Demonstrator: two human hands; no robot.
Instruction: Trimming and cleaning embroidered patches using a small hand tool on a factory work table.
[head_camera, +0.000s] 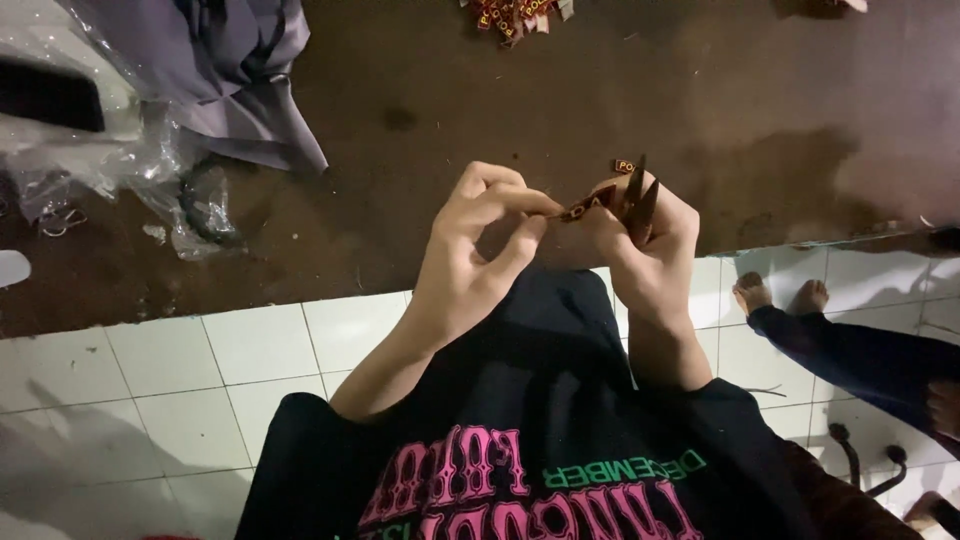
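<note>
My left hand (480, 240) pinches one end of a small dark red woven label (588, 207) between thumb and forefinger. My right hand (650, 250) grips small dark thread snips (637, 200), blades pointing up and slightly apart, right at the label's other end. Both hands are raised in front of my chest, over the edge between the dark brown floor (520, 100) and the white tiles. One more small label (624, 166) shows just beyond my right hand.
A pile of similar red labels (515, 15) lies at the top centre. Grey cloth (230, 70) and crumpled clear plastic bags (90, 150) lie at the top left. Another person's bare feet (775, 293) and dark trouser leg (860, 350) rest on the white tiles (150, 390) at right.
</note>
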